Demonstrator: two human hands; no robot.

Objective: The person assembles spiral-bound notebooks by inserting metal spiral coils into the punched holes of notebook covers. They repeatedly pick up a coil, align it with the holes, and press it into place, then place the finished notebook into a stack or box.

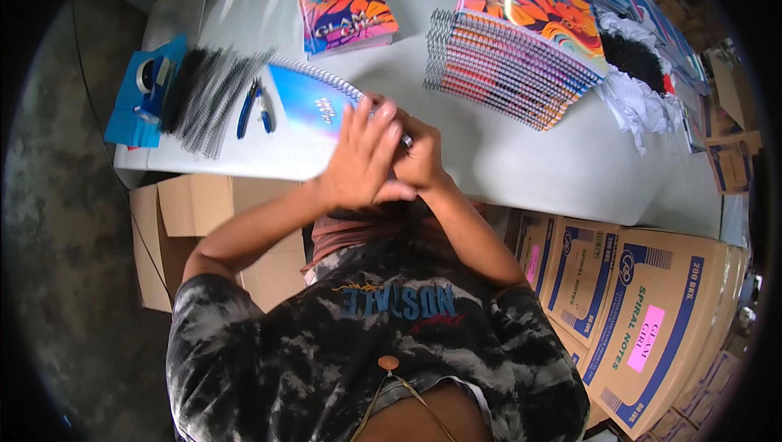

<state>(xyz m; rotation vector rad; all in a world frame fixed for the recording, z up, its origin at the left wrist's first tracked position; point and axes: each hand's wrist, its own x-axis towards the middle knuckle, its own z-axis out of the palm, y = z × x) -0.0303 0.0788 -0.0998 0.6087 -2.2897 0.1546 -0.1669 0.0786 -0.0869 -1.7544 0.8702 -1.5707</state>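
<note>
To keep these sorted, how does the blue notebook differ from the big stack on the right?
The blue notebook is a single book; the big stack holds many. The blue notebook's cover is mostly blue, the big stack's top cover multicoloured. The left hand partly hides the blue notebook; no hand touches the big stack. Both are spiral-bound.

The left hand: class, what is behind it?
Behind the left hand, part of a blue spiral notebook and the right hand show; the notebook's lower right part is covered.
</note>
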